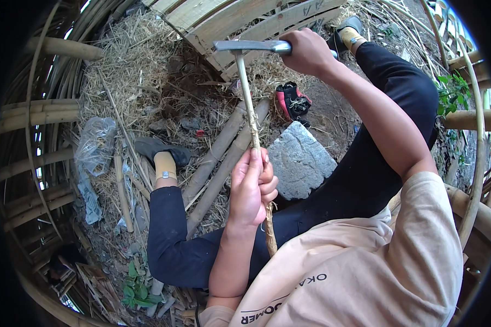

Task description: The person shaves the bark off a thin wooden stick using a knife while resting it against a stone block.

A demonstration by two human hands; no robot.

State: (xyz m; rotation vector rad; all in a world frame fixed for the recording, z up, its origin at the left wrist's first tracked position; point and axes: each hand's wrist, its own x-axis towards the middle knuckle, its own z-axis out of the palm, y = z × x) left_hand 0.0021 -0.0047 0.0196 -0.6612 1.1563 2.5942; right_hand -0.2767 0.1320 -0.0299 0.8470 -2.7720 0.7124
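From here, the left hand [253,188] grips a stick [251,117]; the right hand [308,52] grips a knife [259,46] (blade at the stick's far end).

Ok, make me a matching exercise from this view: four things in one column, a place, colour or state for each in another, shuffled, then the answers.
Things:
1. stick
2. bladed tool
3. stone block
4. plastic bag

Matches:
A. grey and rough
B. held in the right hand
C. clear and crumpled
D. gripped in the left hand

Pairs: 1-D, 2-B, 3-A, 4-C
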